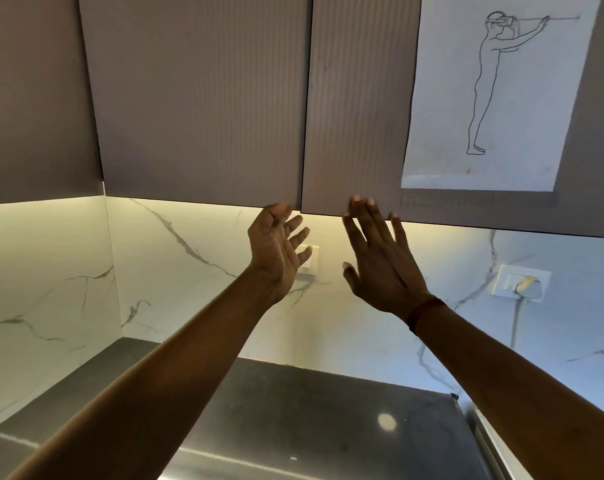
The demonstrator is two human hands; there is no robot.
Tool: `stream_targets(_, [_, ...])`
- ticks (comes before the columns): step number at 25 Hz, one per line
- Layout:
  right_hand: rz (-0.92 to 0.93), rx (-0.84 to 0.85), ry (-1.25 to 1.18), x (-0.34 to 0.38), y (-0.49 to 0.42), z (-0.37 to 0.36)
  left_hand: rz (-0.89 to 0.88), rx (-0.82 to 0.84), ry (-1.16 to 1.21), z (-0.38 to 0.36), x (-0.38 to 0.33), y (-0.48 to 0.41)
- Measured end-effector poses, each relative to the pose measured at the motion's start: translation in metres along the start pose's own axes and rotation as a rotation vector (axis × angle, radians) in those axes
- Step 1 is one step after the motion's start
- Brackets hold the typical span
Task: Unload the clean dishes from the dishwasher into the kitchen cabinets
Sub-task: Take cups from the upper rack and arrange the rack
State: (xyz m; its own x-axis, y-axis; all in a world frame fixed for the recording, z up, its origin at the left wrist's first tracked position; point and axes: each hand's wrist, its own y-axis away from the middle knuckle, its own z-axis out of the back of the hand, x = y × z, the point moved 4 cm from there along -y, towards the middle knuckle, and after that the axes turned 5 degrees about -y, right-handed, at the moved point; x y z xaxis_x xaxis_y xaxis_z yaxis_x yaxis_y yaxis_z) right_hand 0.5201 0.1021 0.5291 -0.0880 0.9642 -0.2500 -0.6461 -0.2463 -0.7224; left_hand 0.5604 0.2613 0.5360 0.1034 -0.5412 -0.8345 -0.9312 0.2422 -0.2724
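Both hands empty, fingers loose & spread, nothing pinched. The left hand point(279, 247) is palm-up w/ its fingertips just under the btm corner of the left cabinet door point(203, 98). The right hand point(380, 265) shows its back, and its fingertips overlap the btm edge of the right cabinet door point(356, 116); can't tell if they actually touch. Both doors are closed, and the seam btwn them runs straight up from the gap btwn the two hands.

No dishes or dishwasher in view, so the thing to handle now is prob. the doors. They look like stiff, fluted flat panels w/ no knobs or pulls visible, so likely light on hinges and not fragile. Best hold, I'd judge: hook fingertips under the btm edge close to the seam, where both hands already are, then pull toward the body.

Up and right of the right hand, a paper sketch point(494, 98) is stuck on that door and may flap when it swings. Behind the hands is the marble backsplash point(189, 271), w/ a wall socket point(522, 282) off to the right. Below the forearms lies a dark countertop point(293, 427).
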Motion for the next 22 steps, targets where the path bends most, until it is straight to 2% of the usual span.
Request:
stream_targets(4, [-0.034, -0.001, 0.041, 0.001, -0.005, -0.005, -0.027, 0.048, 0.119, -0.005, 0.003, -0.012])
stream_targets(9, [-0.075, 0.023, 0.076, 0.008, -0.005, -0.007, 0.053, 0.139, 0.303, -0.001, -0.001, -0.009])
stream_targets(18, [-0.196, 0.017, 0.037, 0.041, 0.012, 0.016, 0.068, 0.266, 0.251, 0.017, -0.008, 0.02])
stream_targets(22, [-0.24, 0.005, -0.009, 0.057, 0.026, 0.034, -0.013, 0.323, 0.178, 0.016, -0.006, 0.047])
